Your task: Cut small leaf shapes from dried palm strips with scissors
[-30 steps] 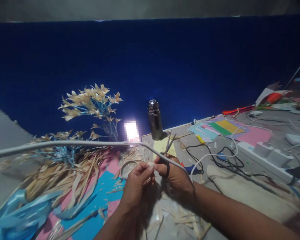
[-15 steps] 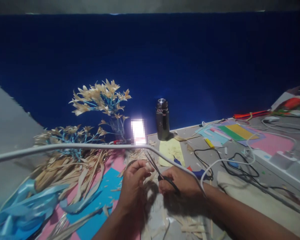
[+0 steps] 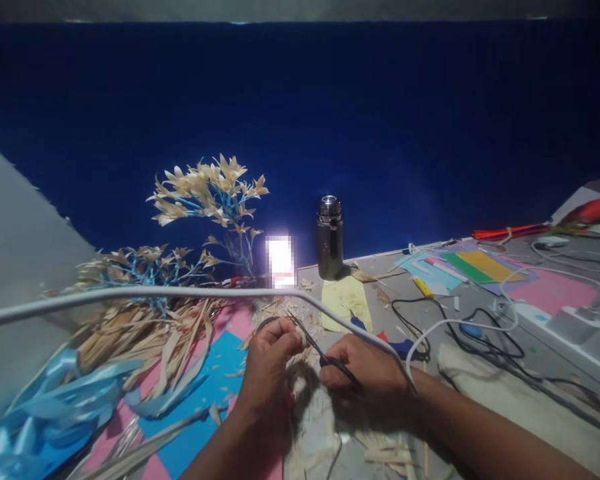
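Observation:
My right hand [image 3: 363,370] is closed around the black handles of a pair of scissors [image 3: 314,341], whose blades point up and to the left. Pinched between the thumb and fingers of my left hand [image 3: 274,353] is a small pale piece of dried husk [image 3: 300,335], mostly hidden by the fingertips. The blades lie right beside that piece and the left fingertips. Pale scraps [image 3: 387,455] are scattered on the table under and around both hands.
Dried-husk flowers [image 3: 207,190] on blue stems stand back left, above husk strips [image 3: 125,340] and blue ribbon [image 3: 75,407]. A dark flask [image 3: 329,240] stands at the back. A white cable [image 3: 180,292] crosses in front; a power strip [image 3: 555,340] and black cords lie right.
The scissor blades have come closer together and now lie nearer the left fingertips. Both hands otherwise stay in nearly the same place; the view has shifted slightly.

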